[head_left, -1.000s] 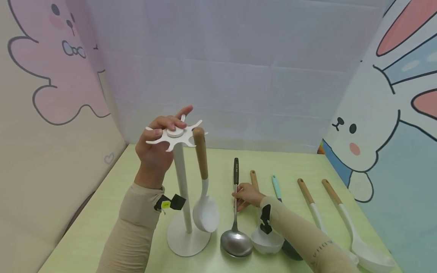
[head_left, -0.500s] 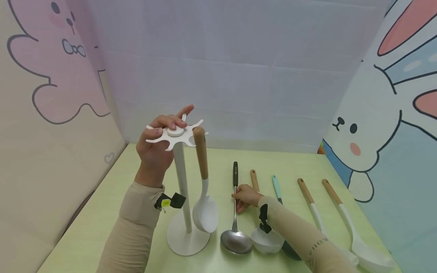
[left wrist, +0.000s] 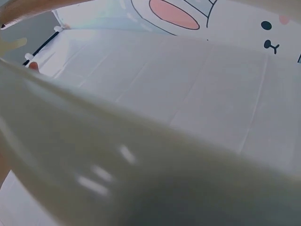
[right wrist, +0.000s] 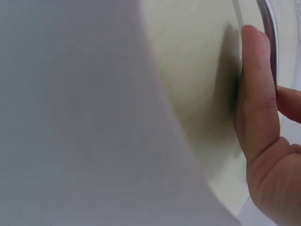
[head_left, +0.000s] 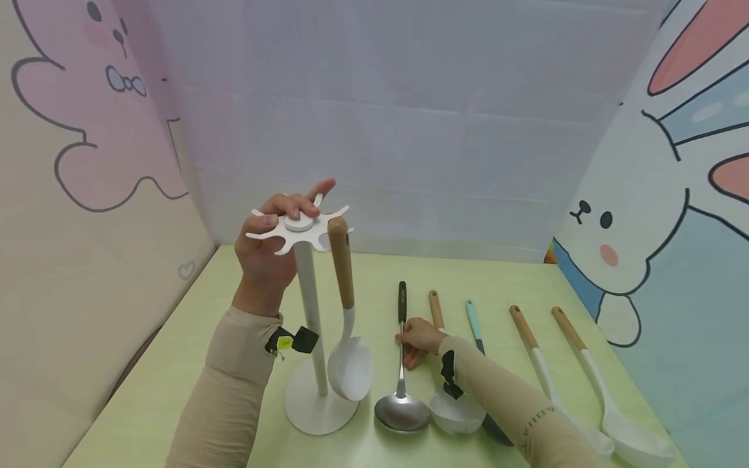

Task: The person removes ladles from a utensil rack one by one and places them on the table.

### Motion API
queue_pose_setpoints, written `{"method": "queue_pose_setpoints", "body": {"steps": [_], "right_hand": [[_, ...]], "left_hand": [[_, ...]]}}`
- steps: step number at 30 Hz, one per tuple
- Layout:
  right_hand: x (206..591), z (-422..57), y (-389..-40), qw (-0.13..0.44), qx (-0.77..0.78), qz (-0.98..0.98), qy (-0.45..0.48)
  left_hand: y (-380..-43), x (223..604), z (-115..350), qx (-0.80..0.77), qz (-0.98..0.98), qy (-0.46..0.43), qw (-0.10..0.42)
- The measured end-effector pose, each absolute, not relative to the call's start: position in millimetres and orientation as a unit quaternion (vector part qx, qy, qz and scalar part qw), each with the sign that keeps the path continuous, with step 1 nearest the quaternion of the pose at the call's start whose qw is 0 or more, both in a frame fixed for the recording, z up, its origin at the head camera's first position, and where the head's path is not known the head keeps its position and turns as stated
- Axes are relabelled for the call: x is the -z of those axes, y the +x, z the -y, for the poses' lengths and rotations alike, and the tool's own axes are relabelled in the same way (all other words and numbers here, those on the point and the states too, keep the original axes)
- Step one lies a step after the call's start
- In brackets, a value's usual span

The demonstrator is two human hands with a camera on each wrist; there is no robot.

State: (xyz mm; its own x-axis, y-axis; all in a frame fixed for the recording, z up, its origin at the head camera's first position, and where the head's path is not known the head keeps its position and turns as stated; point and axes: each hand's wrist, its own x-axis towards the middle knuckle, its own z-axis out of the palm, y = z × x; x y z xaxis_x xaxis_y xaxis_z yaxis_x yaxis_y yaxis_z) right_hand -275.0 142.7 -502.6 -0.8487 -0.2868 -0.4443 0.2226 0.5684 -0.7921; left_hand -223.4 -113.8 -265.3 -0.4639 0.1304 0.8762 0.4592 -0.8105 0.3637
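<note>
My left hand [head_left: 266,244] grips the round top knob of a white utensil stand [head_left: 310,305], its fingers bent over the hooked disc. From a hook at the disc's right hangs a white ladle [head_left: 351,367] with a wooden handle [head_left: 342,266]. In the head view my right hand [head_left: 422,338] pinches the thin shaft of a steel ladle [head_left: 402,413] that has a black handle [head_left: 402,302]. The right wrist view shows my right hand [right wrist: 263,117] with fingers along the steel shaft [right wrist: 272,42]. A blurred pale surface covers much of the left wrist view.
Right of the steel ladle lie a white ladle with a wooden handle [head_left: 456,414], a dark utensil with a mint handle [head_left: 474,322], and two white wooden-handled utensils, a nearer one [head_left: 544,374] and a rightmost one [head_left: 614,419]. Cartoon-printed panels flank the pale green table [head_left: 193,364].
The steel ladle's handle end has come lower and nearer, and its bowl has shifted slightly left and up. The stand's hooked disc has turned a little, and the hanging ladle has moved slightly left.
</note>
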Motion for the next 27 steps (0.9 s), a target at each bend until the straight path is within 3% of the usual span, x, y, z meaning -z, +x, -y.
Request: {"method": "queue_pose_setpoints", "body": {"steps": [10,27], "right_hand": [[500.9,-145.4,-277.6,0.285,0.466,-0.837,-0.032],[487.7,-152.5,-277.2,0.257,0.417,-0.871,-0.039]], "left_hand": [[-226.5,266.1,116.5,0.807,0.280,-0.514,0.077],[-231.5,267.2,119.8,0.811,0.268,-0.520,0.034]]}}
